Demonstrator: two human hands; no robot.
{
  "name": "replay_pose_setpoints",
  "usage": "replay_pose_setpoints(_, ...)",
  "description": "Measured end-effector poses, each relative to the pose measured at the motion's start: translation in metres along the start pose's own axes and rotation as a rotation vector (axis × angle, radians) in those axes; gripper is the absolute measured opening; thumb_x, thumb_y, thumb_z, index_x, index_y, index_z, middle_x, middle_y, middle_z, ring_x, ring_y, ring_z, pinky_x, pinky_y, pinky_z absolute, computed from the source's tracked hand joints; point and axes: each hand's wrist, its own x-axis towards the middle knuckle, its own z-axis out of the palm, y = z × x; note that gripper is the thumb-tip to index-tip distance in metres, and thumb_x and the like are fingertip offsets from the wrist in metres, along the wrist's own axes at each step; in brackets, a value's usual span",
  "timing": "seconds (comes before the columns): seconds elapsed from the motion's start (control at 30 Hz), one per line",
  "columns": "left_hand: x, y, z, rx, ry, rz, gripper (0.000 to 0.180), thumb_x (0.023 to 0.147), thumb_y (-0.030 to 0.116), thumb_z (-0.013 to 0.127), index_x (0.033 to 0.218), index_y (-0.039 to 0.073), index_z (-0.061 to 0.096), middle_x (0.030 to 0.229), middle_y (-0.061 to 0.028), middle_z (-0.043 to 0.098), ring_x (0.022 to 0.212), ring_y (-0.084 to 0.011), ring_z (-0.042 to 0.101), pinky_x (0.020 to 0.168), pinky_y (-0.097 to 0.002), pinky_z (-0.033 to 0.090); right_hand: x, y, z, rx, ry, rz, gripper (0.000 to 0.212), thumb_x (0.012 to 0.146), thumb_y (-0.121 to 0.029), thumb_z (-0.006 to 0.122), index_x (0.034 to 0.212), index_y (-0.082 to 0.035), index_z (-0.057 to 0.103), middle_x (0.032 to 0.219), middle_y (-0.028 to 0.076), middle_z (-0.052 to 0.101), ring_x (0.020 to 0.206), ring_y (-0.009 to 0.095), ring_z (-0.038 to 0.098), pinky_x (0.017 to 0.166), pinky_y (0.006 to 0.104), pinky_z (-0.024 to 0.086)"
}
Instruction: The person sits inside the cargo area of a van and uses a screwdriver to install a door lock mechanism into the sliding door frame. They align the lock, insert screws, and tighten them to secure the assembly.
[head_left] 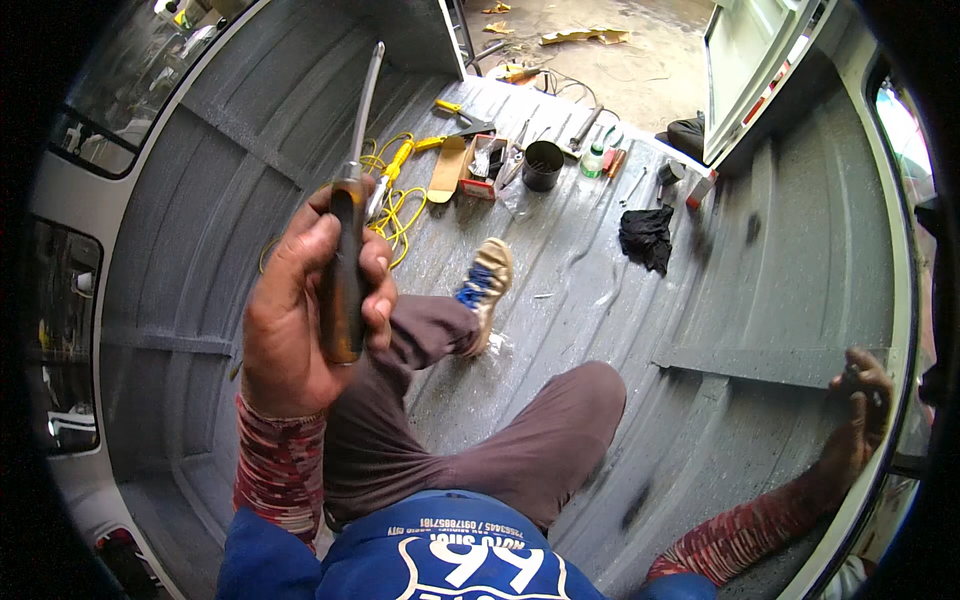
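A screwdriver is held upright in the left hand, at the near left of the scene. Its dark wooden handle is wrapped by the fingers, with the thumb laid along the left side, and its long metal shaft is pointed up and toward the far end, tilted slightly right. The right hand is seen at the near right edge, pressed against the grey side wall by a raised rib; whether anything is gripped there cannot be told, as the fingers are small and bent by the lens.

The ribbed grey metal floor is sat upon, with both legs in brown trousers stretched toward the far end and one worn shoe shown sole-on near the middle. Beyond the shoe, a tangle of yellow cable is laid just right of the screwdriver's shaft. Farther off, a small open box, a black cup, a green-capped bottle and several hand tools are spread in a row. A black rag is dropped to the right of them.
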Motion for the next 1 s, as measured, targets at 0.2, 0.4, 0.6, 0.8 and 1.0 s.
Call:
replay_pose_setpoints(0.2,0.091,-0.006,0.028,-0.08,-0.085,-0.035,0.047,0.105,0.035,0.044,0.136,0.0,0.049,0.082,-0.0036,0.051,0.066,-0.0135,0.055,0.052,-0.0266,0.045,0.001,0.002,0.007,0.162,0.056,0.185,0.031,0.092,-0.03,0.071,0.104,-0.005,0.057,0.113,0.017,0.06,0.088,0.02,0.056,0.079,0.0312,0.046)
replay_pose_setpoints(0.4,0.166,-0.069,0.068,-0.29,-0.142,-0.456,0.029,0.103,0.032,0.051,0.121,0.01,0.055,0.085,-0.0027,0.058,0.068,-0.0156,0.058,0.058,-0.0295,0.047,-0.003,0.009,0.035,0.677,0.266,0.384,0.032,0.105,-0.026,0.05,0.122,0.0,0.054,0.105,0.02,0.067,0.064,0.014,0.058,0.041,0.0204,0.039)
replay_pose_setpoints(0.6,0.161,-0.074,0.081,-0.057,-0.345,-0.578,0.027,0.102,0.033,0.054,0.119,0.013,0.05,0.084,-0.0032,0.058,0.063,-0.0132,0.057,0.05,-0.0272,0.047,0.023,0.015,0.142,0.954,0.328,0.781,0.029,0.106,-0.028,0.043,0.122,-0.006,0.055,0.105,0.02,0.07,0.063,0.016,0.059,0.063,0.0319,0.051)
replay_pose_setpoints(0.8,0.165,-0.072,0.08,-0.125,-0.248,-0.497,0.022,0.102,0.033,0.056,0.102,0.011,0.052,0.081,-0.0048,0.059,0.059,-0.0142,0.058,0.05,-0.0278,0.048,0.085,-0.023,0.172,1.017,0.085,0.68,0.023,0.104,-0.016,0.052,0.123,-0.005,0.056,0.114,0.021,0.07,0.079,0.02,0.073,0.066,0.0326,0.06)
replay_pose_setpoints(1.0,0.155,-0.078,0.099,0.132,-0.497,-0.266,0.021,0.101,0.024,0.064,0.092,0.007,0.055,0.077,-0.0028,0.06,0.06,-0.0115,0.059,0.053,-0.0261,0.049,0.092,-0.051,0.191,0.977,-0.015,0.642,0.022,0.104,-0.014,0.057,0.123,-0.003,0.059,0.112,0.012,0.071,0.083,0.019,0.073,0.074,0.0312,0.061)
